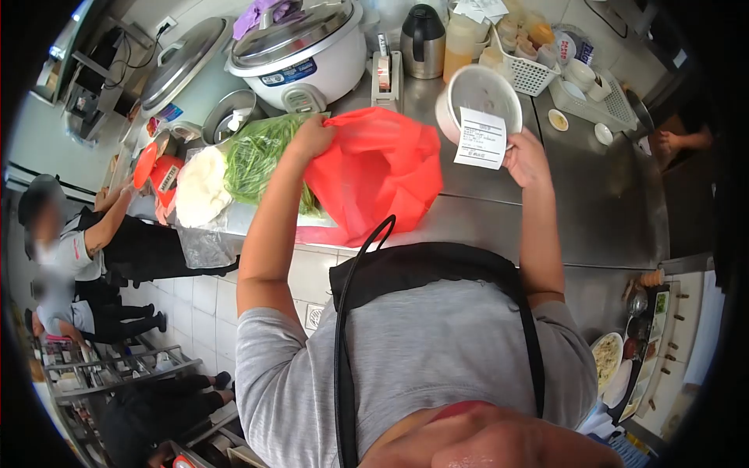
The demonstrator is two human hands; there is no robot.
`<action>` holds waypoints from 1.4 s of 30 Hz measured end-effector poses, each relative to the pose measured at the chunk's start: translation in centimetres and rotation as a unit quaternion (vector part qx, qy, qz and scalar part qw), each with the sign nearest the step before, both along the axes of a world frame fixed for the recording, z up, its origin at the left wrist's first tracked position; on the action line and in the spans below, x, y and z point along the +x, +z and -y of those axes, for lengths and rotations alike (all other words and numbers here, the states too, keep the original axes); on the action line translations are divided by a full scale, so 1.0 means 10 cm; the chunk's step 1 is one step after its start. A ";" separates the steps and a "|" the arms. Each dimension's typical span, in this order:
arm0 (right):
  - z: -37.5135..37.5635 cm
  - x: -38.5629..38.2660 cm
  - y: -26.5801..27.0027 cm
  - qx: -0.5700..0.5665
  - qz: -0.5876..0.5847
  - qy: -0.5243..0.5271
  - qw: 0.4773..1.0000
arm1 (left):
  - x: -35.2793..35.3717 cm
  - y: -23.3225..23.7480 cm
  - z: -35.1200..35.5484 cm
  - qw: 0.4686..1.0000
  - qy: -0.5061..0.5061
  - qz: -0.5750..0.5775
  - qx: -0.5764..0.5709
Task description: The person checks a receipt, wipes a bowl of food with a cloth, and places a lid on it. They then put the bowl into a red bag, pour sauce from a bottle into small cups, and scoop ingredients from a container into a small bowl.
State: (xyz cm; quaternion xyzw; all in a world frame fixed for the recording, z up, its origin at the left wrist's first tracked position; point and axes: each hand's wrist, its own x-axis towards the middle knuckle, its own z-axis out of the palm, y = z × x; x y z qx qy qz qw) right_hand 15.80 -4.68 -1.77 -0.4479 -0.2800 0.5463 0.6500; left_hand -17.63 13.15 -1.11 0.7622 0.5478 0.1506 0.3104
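Note:
My left hand [314, 136] is closed on the rim of a red plastic bag [373, 168], whose mouth gapes toward me over the counter's front edge. In my right hand [527, 158] is a round, whitish takeaway tub [482, 97], tilted and held to the right of the bag. A printed receipt [480, 139] lies against the tub's side, pinched by the same fingers. Close by my left forearm are a clear bag of green leafy vegetables [261, 160] and a plastic bag of something white [203, 187].
Rice cookers [296, 58], a tape dispenser [385, 78] and a steel flask [424, 43] line the back. White baskets [530, 74] of bottles and cups stand at back right. A co-worker [78, 234] is at the left; another person's hand [671, 142] shows at far right.

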 end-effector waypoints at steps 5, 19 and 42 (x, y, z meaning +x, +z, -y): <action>0.03 -0.53 0.70 0.054 -0.078 0.089 0.991 | 0.34 -0.58 -0.17 0.995 -0.024 0.058 -0.077; -0.41 -1.42 -0.64 -0.215 0.144 0.202 0.945 | -0.11 -1.48 0.06 0.872 0.125 0.254 -0.400; -0.23 -1.17 -0.23 0.011 -0.174 -0.021 0.985 | -0.57 -1.07 0.29 0.974 0.030 0.221 0.031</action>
